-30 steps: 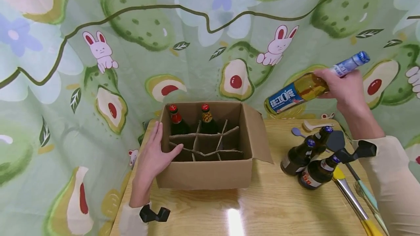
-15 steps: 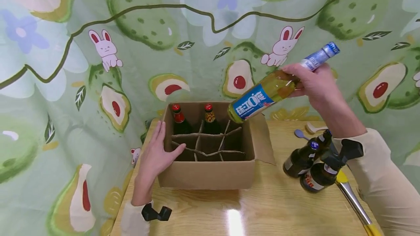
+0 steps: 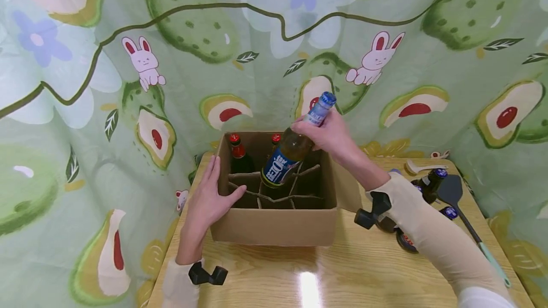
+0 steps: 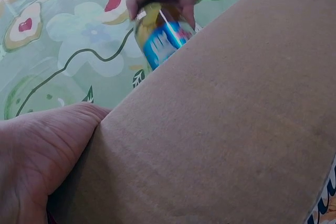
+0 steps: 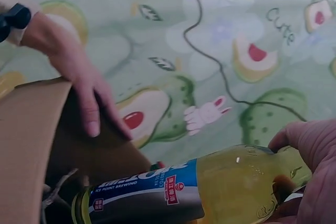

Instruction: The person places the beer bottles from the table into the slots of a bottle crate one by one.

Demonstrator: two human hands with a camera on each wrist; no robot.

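Observation:
My right hand (image 3: 329, 132) grips a clear beer bottle with a blue label (image 3: 280, 165) by its neck. Tilted, cap up to the right, the bottle has its base over the middle cells of a cardboard box (image 3: 274, 227). In the right wrist view the bottle's base (image 5: 81, 208) is at the box opening. My left hand (image 3: 210, 203) rests on the box's front left corner, fingers straight along the left side and thumb over the front rim. Two red-capped bottles, one at back left (image 3: 239, 158) and one behind the held bottle (image 3: 276, 139), stand in the back row.
Cardboard dividers (image 3: 274, 199) split the box into cells. Its right flap (image 3: 348, 189) hangs outward. Dark bottles (image 3: 432, 184), partly behind my right sleeve, stand at the right of the table, with a spatula (image 3: 451, 189) and a pale ladle (image 3: 413, 167). A patterned curtain hangs behind.
My right hand has carried the beer bottle leftward and down from the right side to over the box, turning it more upright. The left hand stays on the box corner.

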